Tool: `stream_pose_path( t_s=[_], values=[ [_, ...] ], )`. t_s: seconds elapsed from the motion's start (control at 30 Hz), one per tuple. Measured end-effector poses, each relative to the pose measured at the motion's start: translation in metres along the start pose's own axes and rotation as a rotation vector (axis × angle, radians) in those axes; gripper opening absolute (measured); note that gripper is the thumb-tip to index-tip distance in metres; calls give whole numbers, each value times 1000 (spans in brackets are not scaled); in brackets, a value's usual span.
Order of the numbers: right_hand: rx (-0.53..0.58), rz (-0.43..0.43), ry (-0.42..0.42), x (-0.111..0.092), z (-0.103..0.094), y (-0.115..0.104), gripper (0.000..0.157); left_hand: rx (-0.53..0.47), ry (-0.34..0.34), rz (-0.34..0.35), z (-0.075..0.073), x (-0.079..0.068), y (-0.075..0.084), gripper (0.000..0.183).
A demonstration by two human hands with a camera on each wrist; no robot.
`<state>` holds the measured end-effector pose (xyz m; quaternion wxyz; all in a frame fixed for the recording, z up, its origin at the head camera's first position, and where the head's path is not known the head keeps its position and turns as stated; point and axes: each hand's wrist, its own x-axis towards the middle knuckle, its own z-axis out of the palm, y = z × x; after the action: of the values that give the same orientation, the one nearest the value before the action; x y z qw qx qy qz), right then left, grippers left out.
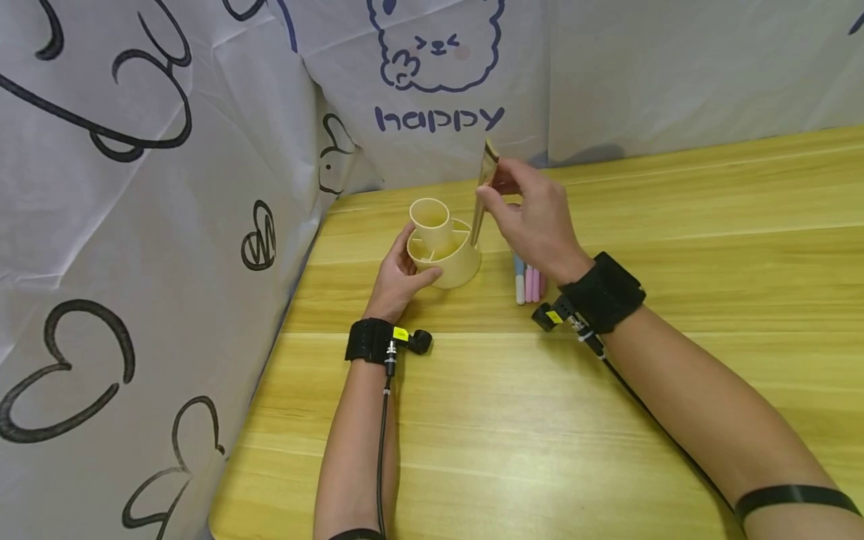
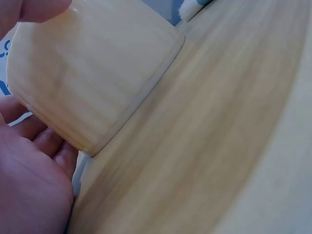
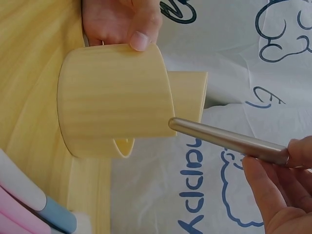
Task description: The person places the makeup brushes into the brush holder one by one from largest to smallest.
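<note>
A pale yellow pen holder [image 1: 445, 271], round with inner dividers and one taller tube, stands on the table. My left hand [image 1: 397, 281] grips it from the left, thumb at the near side and fingers round the far side. In the left wrist view the holder's wall [image 2: 97, 73] fills the top. My right hand [image 1: 540, 214] pinches a slim champagne-coloured metal stick [image 3: 229, 140] between thumb and fingers. The stick slants downward, its rounded lower end right at the holder's right rim. Its upper end, wider with a dark band, rises above the fingers in the head view.
Several markers, among them a blue-and-white one [image 1: 519, 279] and pink ones [image 1: 532, 285], lie right of the holder, below my right hand. White cloth [image 1: 432, 157] with drawings hangs behind and left of the wooden table [image 1: 472, 420]. Black cables run along both forearms.
</note>
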<state>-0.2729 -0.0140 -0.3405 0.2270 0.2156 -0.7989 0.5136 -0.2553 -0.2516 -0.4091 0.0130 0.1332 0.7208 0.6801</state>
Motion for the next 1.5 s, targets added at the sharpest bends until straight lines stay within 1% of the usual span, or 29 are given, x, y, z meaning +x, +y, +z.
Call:
stream_pose_path(
  t_s=[0.3, 0.6, 0.93, 1.07, 1.2, 1.33, 1.43, 1.5],
  values=[
    [0, -33, 3, 0, 2, 0, 25, 0, -1, -5, 0, 1, 1, 87],
    [5, -43, 0, -1, 2, -2, 21, 7, -4, 16, 1, 0, -1, 87],
    [42, -70, 8, -3, 5, -2, 23, 22, -31, 0, 0, 0, 2, 89],
    [63, -56, 6, -3, 5, -1, 25, 30, -37, -4, 0, 0, 2, 88],
    [90, -29, 11, -2, 4, 0, 26, 37, -45, 11, 0, 0, 2, 87],
    [88, -42, 18, -2, 5, 1, 26, 41, -47, 21, 1, 0, 1, 87],
    [78, -59, 19, -2, 7, 2, 26, 41, -47, 18, 1, 0, 1, 87],
    [75, -53, 14, -2, 8, 3, 26, 43, -43, 12, 1, 0, 1, 87]
  ],
)
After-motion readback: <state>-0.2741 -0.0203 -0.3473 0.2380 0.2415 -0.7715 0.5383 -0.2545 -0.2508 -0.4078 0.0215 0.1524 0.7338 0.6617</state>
